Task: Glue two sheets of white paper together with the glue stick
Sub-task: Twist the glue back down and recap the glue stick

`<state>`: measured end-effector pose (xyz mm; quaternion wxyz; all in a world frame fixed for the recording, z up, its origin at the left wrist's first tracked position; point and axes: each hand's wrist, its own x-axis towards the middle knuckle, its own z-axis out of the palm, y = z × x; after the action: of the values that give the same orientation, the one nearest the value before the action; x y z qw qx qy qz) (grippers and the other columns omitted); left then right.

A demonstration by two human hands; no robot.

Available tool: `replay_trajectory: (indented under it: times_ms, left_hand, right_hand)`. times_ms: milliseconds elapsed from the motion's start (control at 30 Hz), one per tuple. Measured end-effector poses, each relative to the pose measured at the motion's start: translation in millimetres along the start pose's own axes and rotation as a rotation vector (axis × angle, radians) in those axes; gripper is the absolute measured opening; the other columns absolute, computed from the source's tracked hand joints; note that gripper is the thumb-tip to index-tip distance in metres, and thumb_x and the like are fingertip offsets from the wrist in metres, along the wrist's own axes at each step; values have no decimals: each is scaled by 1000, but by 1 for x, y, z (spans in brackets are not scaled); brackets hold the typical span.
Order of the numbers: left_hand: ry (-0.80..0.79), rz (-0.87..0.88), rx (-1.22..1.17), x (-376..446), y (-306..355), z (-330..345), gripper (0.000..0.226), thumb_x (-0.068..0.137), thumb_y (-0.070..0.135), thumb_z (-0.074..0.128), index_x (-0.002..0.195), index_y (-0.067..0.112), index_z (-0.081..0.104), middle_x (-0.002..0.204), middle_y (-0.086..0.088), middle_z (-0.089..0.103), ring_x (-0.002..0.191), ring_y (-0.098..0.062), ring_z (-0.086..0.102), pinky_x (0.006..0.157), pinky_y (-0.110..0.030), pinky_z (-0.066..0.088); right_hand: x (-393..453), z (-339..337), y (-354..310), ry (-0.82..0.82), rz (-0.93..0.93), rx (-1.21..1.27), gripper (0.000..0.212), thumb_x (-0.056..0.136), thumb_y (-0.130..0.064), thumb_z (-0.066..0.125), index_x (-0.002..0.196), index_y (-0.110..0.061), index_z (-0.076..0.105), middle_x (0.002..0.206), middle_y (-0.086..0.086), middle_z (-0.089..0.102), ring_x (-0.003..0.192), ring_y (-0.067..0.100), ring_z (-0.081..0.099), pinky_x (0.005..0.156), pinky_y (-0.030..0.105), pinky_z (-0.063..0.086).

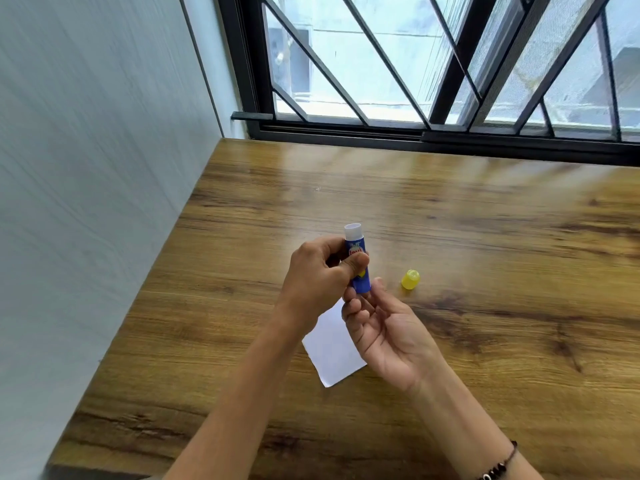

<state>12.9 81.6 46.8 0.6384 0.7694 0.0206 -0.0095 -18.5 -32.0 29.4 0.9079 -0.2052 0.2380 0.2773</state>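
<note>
I hold the glue stick [356, 261] upright over the middle of the table [485, 237], open end up. My left hand [318, 275] wraps the barrel, thumb across the label, while my right hand's [384, 327] fingertips pinch the base — probably to twist the glue up. The yellow cap [410, 279] stands just right; white paper [332, 351] lies beneath my hands — how many sheets, I can't tell.

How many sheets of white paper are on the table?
1 visible: white paper lies on the table beneath the hands. A second sheet may lie hidden under it or behind the hands.
</note>
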Motion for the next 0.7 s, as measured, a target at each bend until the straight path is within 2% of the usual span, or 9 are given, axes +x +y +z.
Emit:
replay_trajectory:
  times_ms: [100, 267, 333, 400, 467, 533, 567, 700]
  left_hand:
    - [-5, 3, 8, -1, 0, 0, 5, 81, 13, 66, 77, 17, 66, 80, -16, 67, 70, -22, 61, 68, -37, 54]
    - [3, 5, 39, -2, -1, 1, 6, 81, 14, 65, 86, 10, 67, 88, -21, 66, 83, -35, 63, 72, -43, 55]
    - [7, 9, 29, -3, 0, 1, 5, 81, 14, 65, 85, 11, 67, 88, -20, 67, 77, -31, 63, 69, -37, 55]
    - [8, 9, 17, -3, 0, 2, 2, 81, 14, 66, 83, 13, 66, 86, -19, 67, 69, -23, 61, 64, -33, 54]
    - [7, -2, 16, -3, 0, 3, 2, 80, 14, 66, 82, 12, 67, 79, -14, 67, 66, -19, 61, 64, -32, 53]
    - [9, -8, 7, -4, 1, 3, 3, 80, 14, 66, 81, 12, 67, 73, -7, 65, 61, -15, 60, 60, -26, 53]
    - [9, -6, 4, -4, 1, 3, 3, 80, 14, 67, 81, 11, 67, 74, -8, 66, 63, -14, 60, 61, -26, 53]
    - [9, 11, 20, -5, 1, 3, 6, 80, 14, 66, 85, 10, 67, 85, -18, 67, 71, -27, 62, 70, -40, 54]
  right_hand:
    - [2, 0, 0, -15, -39, -3, 30, 73, -14, 59, 97, 4, 61, 66, 14, 67, 52, 14, 63, 43, 17, 50]
    - [4, -4, 2, -14, -196, -43, 29, 68, 0, 61, 96, -2, 60, 75, 15, 71, 64, 18, 67, 55, 21, 56]
    - [3, -4, 3, -33, -162, -1, 31, 71, -5, 62, 101, -1, 60, 79, 15, 70, 65, 18, 68, 56, 22, 56]
    - [2, -3, 4, -62, -81, 60, 33, 79, -21, 59, 104, 1, 60, 78, 15, 68, 61, 18, 66, 52, 22, 55]
    - [2, -2, 4, -73, -22, 71, 36, 84, -31, 52, 95, 1, 64, 69, 14, 66, 52, 16, 62, 44, 20, 52]
    - [2, -2, 4, -73, -8, 49, 33, 81, -27, 53, 79, 2, 69, 60, 11, 63, 47, 13, 59, 40, 17, 48]
    - [2, -1, 3, -73, -14, 40, 29, 78, -23, 56, 78, 2, 69, 59, 11, 62, 47, 13, 58, 40, 16, 47]
    - [2, -2, 3, -42, -144, -27, 24, 72, -10, 60, 93, 0, 63, 66, 12, 67, 54, 14, 63, 47, 17, 51]
